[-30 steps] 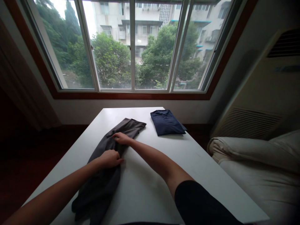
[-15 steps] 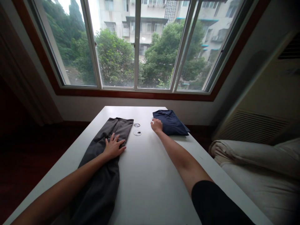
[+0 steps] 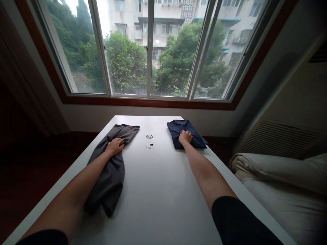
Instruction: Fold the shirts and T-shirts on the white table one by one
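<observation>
A long dark grey garment [image 3: 109, 177] lies lengthwise on the left side of the white table [image 3: 158, 197]. My left hand [image 3: 114, 146] rests on its far part, fingers curled into the cloth. A folded navy blue garment [image 3: 190, 131] sits at the table's far right. My right hand [image 3: 185, 136] lies on its near left part with the fingers bent, pressing or gripping the fabric.
Two small round cable holes [image 3: 149, 141] sit in the table between the garments. A wide window [image 3: 150, 47] runs behind the table. A cream sofa [image 3: 281, 183] stands close on the right, with an air-conditioning unit [image 3: 288, 112] behind it.
My right hand left the grey garment, reached across and settled on the navy one. My left hand slid the grey garment left and farther up the table, uncovering the cable holes.
</observation>
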Demonstrator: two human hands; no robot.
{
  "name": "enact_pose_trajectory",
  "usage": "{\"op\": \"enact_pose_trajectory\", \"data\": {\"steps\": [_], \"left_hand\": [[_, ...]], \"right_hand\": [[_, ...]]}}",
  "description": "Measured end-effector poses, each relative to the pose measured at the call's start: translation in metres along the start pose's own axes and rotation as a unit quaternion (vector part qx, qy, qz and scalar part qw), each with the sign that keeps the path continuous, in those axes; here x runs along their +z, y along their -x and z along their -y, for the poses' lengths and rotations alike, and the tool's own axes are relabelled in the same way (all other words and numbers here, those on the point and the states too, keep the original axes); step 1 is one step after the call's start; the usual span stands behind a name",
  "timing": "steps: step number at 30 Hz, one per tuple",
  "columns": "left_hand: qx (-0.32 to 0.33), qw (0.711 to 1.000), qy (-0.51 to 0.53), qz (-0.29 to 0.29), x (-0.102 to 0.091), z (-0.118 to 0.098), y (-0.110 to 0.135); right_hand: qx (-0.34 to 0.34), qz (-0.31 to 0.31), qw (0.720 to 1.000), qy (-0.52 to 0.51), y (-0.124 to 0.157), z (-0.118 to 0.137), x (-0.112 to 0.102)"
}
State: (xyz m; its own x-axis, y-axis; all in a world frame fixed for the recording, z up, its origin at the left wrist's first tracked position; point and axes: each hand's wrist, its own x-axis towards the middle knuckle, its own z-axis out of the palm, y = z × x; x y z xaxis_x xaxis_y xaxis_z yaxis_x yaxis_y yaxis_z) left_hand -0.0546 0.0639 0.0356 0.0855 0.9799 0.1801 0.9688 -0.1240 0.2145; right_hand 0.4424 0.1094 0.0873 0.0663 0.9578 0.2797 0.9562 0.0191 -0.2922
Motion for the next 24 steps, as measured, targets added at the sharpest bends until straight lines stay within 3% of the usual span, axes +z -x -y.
{"op": "enact_pose_trajectory", "data": {"steps": [3,6,8,10,12,14,16,18,20,24], "left_hand": [[0.012,1.0,-0.006,-0.008,-0.001,-0.007,0.006],[0.029,0.999,-0.006,-0.023,-0.003,-0.012,0.013],[0.052,0.998,0.002,-0.033,-0.005,-0.014,0.014],[0.069,0.996,0.021,-0.042,-0.008,-0.017,0.012],[0.081,0.994,0.054,-0.053,-0.01,-0.025,0.007],[0.098,0.988,0.107,-0.056,-0.01,-0.039,0.005],[0.132,0.976,0.172,-0.034,-0.006,-0.059,0.01],[0.173,0.959,0.224,0.014,0.001,-0.082,0.022],[0.203,0.947,0.24,0.063,0.007,-0.106,0.04],[0.207,0.96,0.173,0.073,0.002,-0.154,0.083]], "right_hand": [[0.091,-0.054,0.994,-0.002,-0.004,0.002,-0.006],[0.083,-0.07,0.994,-0.025,-0.009,0.014,-0.013],[0.024,-0.047,0.997,-0.055,-0.003,0.026,-0.018],[-0.097,0.032,0.989,-0.106,0.014,0.042,-0.021],[-0.239,0.152,0.945,-0.163,0.042,0.058,-0.025],[-0.332,0.272,0.878,-0.21,0.074,0.074,-0.03],[-0.385,0.375,0.8,-0.266,0.101,0.088,-0.036],[-0.409,0.421,0.751,-0.304,0.116,0.099,-0.04],[-0.396,0.393,0.761,-0.33,0.115,0.103,-0.039],[-0.241,0.217,0.877,-0.356,0.075,0.09,-0.027]]}}
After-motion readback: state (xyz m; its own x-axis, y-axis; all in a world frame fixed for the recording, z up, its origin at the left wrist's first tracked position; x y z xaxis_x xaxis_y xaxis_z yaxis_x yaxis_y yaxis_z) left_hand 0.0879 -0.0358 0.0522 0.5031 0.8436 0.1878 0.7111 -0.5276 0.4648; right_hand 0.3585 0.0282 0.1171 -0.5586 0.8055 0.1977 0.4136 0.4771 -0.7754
